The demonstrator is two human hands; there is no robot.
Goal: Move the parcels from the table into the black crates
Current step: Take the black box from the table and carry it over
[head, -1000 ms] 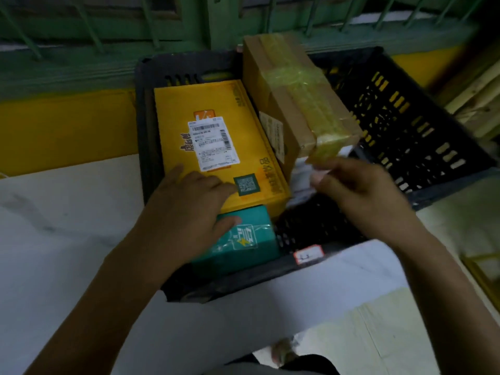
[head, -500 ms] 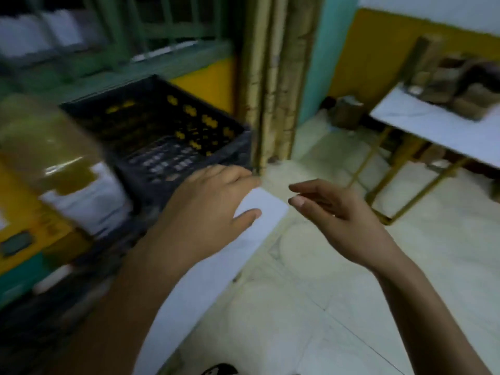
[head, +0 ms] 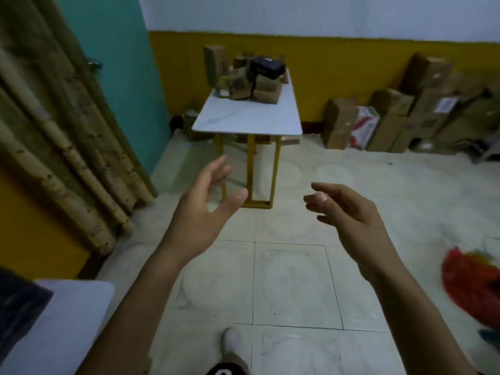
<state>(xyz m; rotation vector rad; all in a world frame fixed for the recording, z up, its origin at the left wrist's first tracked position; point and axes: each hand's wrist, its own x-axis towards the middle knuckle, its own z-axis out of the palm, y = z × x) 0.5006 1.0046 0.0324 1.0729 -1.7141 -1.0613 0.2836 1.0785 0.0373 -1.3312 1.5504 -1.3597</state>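
Note:
Across the room stands a white-topped table (head: 249, 119) with yellow legs. Several brown cardboard parcels (head: 244, 82) are piled at its far end, and a dark box (head: 266, 67) sits on top of them. My left hand (head: 201, 212) and my right hand (head: 349, 213) are both raised in front of me over the tiled floor, empty, fingers loosely apart. A corner of a black crate (head: 16, 307) shows at the lower left edge, resting on a second white tabletop (head: 73, 315).
Rolled mats (head: 62, 147) lean against the wall at the left beside a teal wall section. Cardboard boxes (head: 405, 115) line the far right wall on the floor. A red bag (head: 470, 282) lies at the right edge. My foot (head: 232, 345) shows at the bottom.
The view has swung right, away from the filled crate toward the far table. Both hands left the parcels in the crate and now hang empty in the air.

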